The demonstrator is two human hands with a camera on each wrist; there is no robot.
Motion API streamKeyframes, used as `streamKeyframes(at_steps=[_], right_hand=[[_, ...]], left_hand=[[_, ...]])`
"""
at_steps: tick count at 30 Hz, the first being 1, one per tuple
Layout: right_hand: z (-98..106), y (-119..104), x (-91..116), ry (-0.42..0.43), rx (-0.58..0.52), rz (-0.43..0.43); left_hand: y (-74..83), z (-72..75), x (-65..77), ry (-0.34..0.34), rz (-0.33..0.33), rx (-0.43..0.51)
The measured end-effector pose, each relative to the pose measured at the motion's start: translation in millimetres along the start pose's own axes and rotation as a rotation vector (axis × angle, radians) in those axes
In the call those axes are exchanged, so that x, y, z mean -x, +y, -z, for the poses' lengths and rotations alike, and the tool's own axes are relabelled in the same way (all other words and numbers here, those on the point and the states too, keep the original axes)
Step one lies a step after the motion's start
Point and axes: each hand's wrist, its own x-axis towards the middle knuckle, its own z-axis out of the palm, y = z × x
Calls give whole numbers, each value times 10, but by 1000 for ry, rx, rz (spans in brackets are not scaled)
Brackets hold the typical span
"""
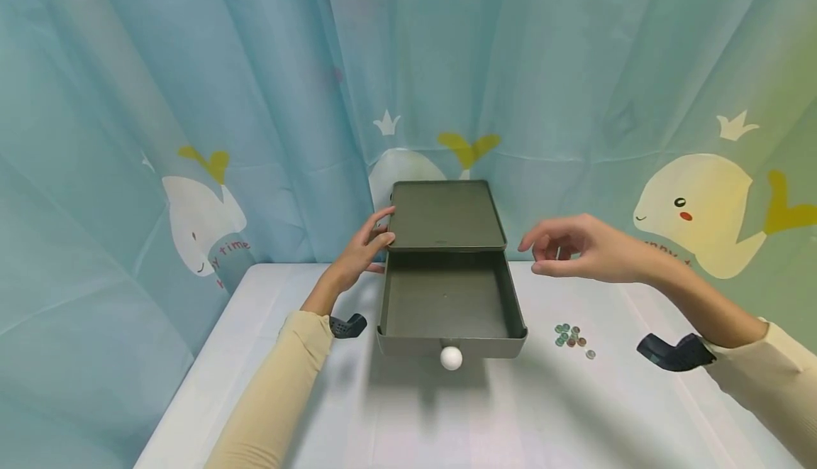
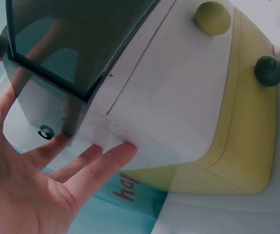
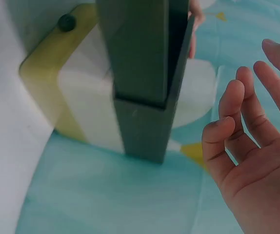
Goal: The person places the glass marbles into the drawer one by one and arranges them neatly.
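A small chest of drawers stands on the table, with a dark grey-green lid (image 1: 447,213) on top. Its top drawer (image 1: 447,306), the same colour, is pulled out toward me, showing its bare floor and a white knob (image 1: 451,358). My left hand (image 1: 354,256) rests against the chest's left side, fingers spread and fairly straight, thumb at the lid's edge. In the left wrist view, fingertips touch the white middle tier (image 2: 164,87). To the right of the chest, my right hand (image 1: 587,249) hovers with loosely bent fingers, holding nothing.
Several coins (image 1: 571,338) lie on the white tabletop (image 1: 306,419), right of the drawer. Below the white tier is a yellow drawer (image 2: 252,126) with a dark green knob (image 2: 268,71). A blue-green curtain (image 1: 255,86) with whale prints hangs close behind the chest.
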Motion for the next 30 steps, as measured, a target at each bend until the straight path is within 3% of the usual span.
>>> streamKeyframes(at_steps=[11,30], right_hand=[[36,324,396,60,11,-96],[-79,839,802,174,55,-277]], left_hand=[[-16,29,13,-6,-25,-15],[-20,-4,0,10,-16,-2]])
